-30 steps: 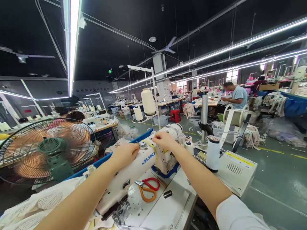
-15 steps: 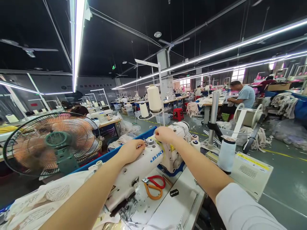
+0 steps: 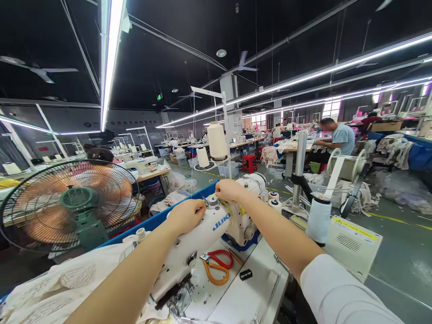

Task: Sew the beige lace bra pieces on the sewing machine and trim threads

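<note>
Both of my hands reach over the top of a white sewing machine [image 3: 199, 238] with blue lettering. My left hand [image 3: 189, 215] is closed, thumb and fingers pinched together beside a small metal thread guide. On the other side of the round metal winder part [image 3: 212, 201], my right hand [image 3: 227, 190] is closed too, its fingertips together. What either pinch holds is too fine to see. A thin thread [image 3: 192, 157] hangs from the stand towards the area behind my left hand. Cream thread cones [image 3: 217, 140] stand behind the machine.
Red-and-orange-handled snips [image 3: 218, 267] and a black razor blade [image 3: 246, 274] lie on the machine table. Pale fabric [image 3: 64, 279] is heaped at left, near a large caged fan [image 3: 77, 198]. A light-blue thread cone [image 3: 318, 220] stands at right. Another person [image 3: 340, 135] sits farther back.
My hands stay at the machine top, both still pinched. The right hand has shifted slightly left, closer to the winder part. The view has moved a little.
</note>
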The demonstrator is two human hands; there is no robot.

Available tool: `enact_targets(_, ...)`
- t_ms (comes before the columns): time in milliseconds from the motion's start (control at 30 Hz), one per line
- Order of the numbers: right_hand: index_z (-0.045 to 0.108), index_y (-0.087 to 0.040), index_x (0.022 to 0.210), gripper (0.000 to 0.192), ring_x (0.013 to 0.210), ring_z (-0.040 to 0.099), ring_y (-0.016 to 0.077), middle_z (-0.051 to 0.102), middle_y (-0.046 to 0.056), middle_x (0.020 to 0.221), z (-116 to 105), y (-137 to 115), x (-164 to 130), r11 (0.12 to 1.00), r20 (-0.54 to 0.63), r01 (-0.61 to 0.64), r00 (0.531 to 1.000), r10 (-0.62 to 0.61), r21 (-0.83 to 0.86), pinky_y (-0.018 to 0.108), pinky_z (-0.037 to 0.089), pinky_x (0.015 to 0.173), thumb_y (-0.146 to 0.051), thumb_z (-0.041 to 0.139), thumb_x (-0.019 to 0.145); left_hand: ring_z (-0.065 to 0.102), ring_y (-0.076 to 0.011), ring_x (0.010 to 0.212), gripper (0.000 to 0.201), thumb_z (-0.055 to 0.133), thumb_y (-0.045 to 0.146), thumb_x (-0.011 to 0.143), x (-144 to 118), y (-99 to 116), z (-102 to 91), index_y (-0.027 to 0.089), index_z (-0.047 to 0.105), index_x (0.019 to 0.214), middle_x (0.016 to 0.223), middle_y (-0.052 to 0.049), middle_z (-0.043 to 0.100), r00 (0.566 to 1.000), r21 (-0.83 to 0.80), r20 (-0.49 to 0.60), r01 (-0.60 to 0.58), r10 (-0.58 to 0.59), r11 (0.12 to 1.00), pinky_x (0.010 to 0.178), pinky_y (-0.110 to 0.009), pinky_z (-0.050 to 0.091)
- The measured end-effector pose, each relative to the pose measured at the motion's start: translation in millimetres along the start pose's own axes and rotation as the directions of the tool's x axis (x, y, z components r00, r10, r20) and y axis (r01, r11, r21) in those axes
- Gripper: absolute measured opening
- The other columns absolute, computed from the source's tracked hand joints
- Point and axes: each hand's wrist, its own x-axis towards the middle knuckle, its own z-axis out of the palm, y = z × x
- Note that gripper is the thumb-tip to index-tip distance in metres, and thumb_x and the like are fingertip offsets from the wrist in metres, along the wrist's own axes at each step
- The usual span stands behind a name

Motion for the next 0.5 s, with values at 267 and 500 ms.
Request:
enact_targets(267,0.056,-0.017,0.114,0.026,0.100,0.058,0.0205,0.057,0.008,0.117,-9,-38,0,0.997,0.018,0.074,0.997,-0.074,-0.013,0.040,0.050,0.084,-0.031,0.054,0.091,0.061,-0.0218,0.069,0.026,0.041,0.025,0.082,-6,-1,-8.1,0.021,0.066,0.077,0.076,-0.005,0.069,0.999,0.037,0.021,0.046,-0.047,0.998,0.058,-0.028,0.037)
enact_targets(500,0.056,-0.017,0.114,0.026,0.099,0.059,0.0198,0.057,0.008,0.116,-12,-15,-25,1.000,0.007,0.013,1.000,-0.013,-0.016,0.039,0.051,0.084,-0.030,0.054,0.091,0.061,-0.0207,0.071,0.023,0.042,0.022,0.080,-8,-4,-9.5,0.022,0.063,0.069,0.075,-0.004,0.069,0.998,0.026,0.028,0.047,-0.047,0.999,0.058,-0.027,0.037)
